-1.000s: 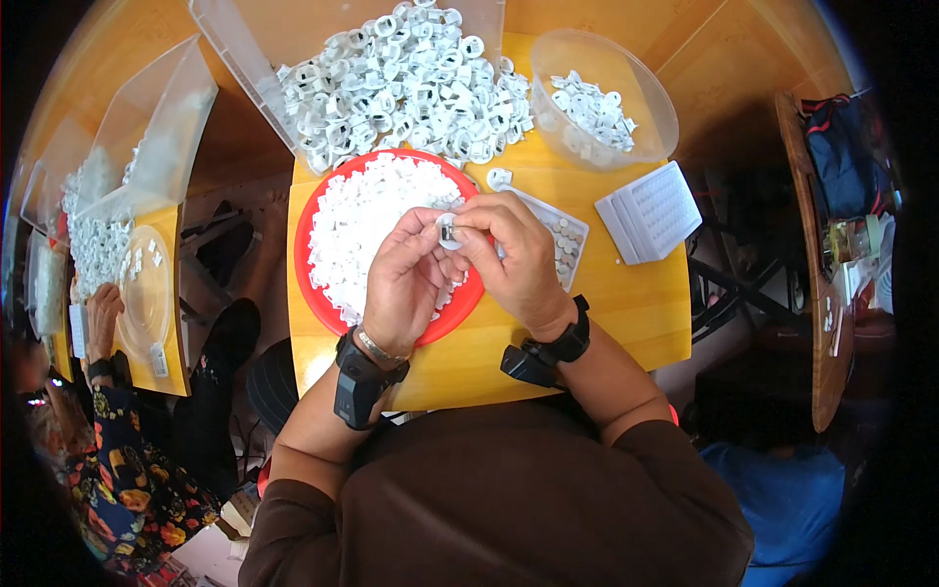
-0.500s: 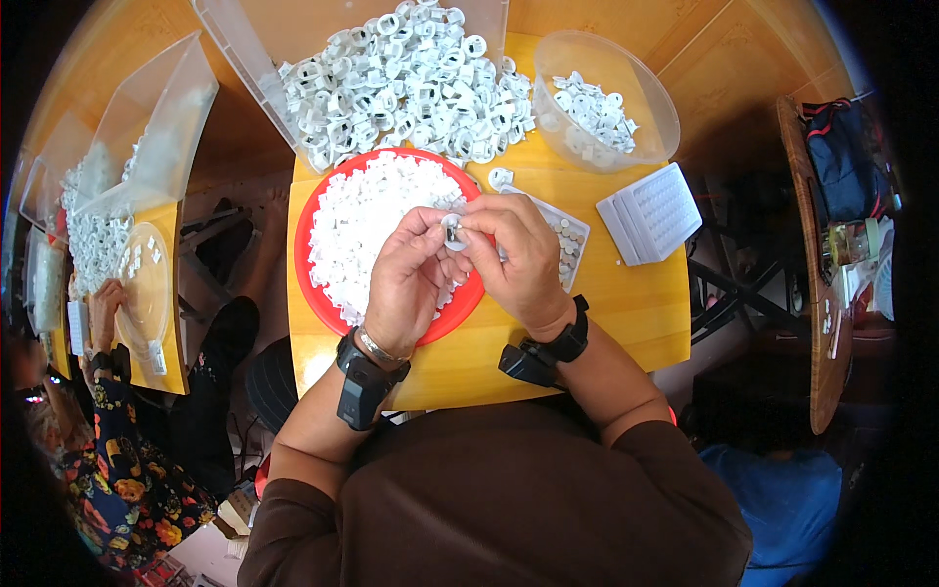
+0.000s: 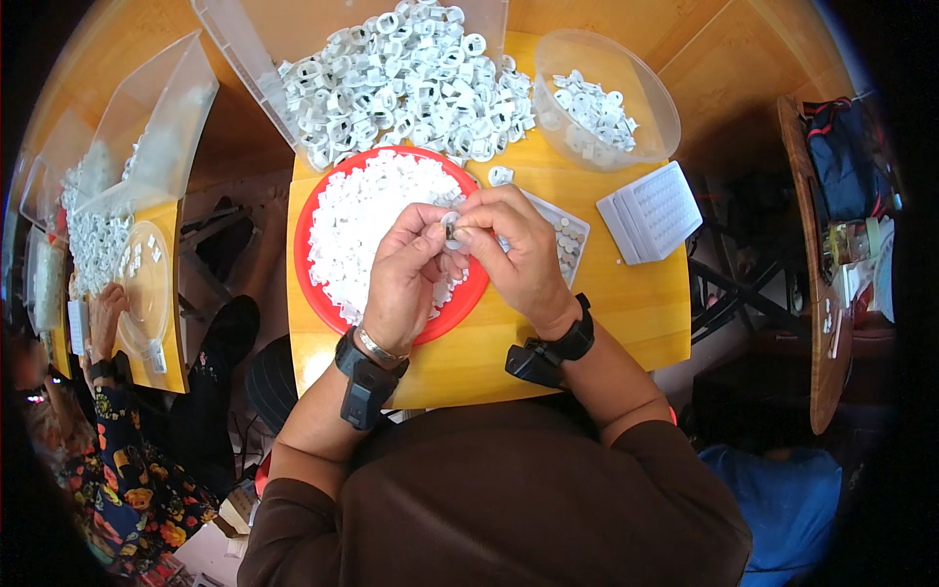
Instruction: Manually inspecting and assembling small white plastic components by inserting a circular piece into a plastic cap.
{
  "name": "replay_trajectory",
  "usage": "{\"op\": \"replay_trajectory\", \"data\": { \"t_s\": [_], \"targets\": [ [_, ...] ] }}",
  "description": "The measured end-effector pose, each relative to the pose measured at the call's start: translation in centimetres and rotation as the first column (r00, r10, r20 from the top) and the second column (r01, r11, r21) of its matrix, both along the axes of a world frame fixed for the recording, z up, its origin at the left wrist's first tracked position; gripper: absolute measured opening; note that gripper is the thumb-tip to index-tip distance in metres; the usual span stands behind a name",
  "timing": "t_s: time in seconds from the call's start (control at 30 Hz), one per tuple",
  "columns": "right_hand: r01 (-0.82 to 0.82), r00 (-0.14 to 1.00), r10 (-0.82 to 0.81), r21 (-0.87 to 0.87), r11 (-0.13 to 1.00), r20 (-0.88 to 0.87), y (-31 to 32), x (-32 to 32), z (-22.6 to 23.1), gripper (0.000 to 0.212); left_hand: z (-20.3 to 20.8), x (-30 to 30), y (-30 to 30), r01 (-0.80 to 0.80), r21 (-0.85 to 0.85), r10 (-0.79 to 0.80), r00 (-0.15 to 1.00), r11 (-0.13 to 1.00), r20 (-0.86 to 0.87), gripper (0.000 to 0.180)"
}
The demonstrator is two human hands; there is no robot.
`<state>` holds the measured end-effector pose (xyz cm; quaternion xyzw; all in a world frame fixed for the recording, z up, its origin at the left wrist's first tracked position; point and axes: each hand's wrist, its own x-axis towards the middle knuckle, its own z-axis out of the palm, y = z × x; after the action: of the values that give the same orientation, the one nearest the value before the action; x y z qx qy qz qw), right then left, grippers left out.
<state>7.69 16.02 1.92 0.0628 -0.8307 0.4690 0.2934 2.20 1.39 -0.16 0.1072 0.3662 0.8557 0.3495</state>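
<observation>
Both hands meet over the right side of a red round tray [image 3: 464,315] heaped with small white plastic pieces [image 3: 357,220]. My left hand [image 3: 403,269] pinches a small round white plastic part [image 3: 450,223] with a dark opening between thumb and fingers. From the other side, the thumb and index finger of my right hand [image 3: 516,252] press together at the same part; whether they hold a second small piece is hidden. Partly under my right hand lies a white tray [image 3: 577,256] with small round pieces. One loose white part [image 3: 500,176] rests just beyond my right fingers.
A large clear bin [image 3: 249,68] spilling white round parts stands at the back. Right of it is a clear oval tub [image 3: 655,108] with more parts, then a stack of white trays [image 3: 650,215]. At the left, a co-worker's hand [image 3: 104,318] is at another table [image 3: 168,338].
My hands stay together at the round white part, with slight finger shifts. My right wrist has moved a little to the right.
</observation>
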Motion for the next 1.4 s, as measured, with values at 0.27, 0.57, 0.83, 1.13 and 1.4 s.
{"op": "replay_trajectory", "data": {
  "t_s": [0.27,0.57,0.83,1.13,1.4],
  "targets": [
    [-0.059,0.992,0.084,-0.249,0.967,0.093,0.3,-0.1,-0.4,0.007,0.5,0.2,0.2,0.003,-0.038,-0.004,1.0,0.999,-0.016,0.023],
    [-0.075,0.943,0.263,-0.637,0.767,0.206,0.2,-0.1,-0.8,0.008,0.8,0.2,0.2,0.024,-0.114,-0.031,0.998,0.993,-0.061,0.019],
    [-0.052,0.931,0.289,-0.703,0.709,0.223,0.3,-0.2,-0.8,0.007,0.9,0.6,0.4,0.003,-0.138,-0.008,0.999,0.99,-0.033,0.019],
    [-0.04,0.907,0.328,-0.723,0.69,0.263,0.7,-0.2,-0.9,0.008,1.4,0.9,0.5,-0.042,-0.241,-0.002,0.984,0.97,-0.178,0.019],
    [-0.046,0.924,0.303,-0.717,0.695,0.234,0.3,-0.3,-1.0,0.008,1.5,0.8,0.5,-0.032,-0.223,0.006,0.993,0.974,-0.115,0.019]
  ]
}}
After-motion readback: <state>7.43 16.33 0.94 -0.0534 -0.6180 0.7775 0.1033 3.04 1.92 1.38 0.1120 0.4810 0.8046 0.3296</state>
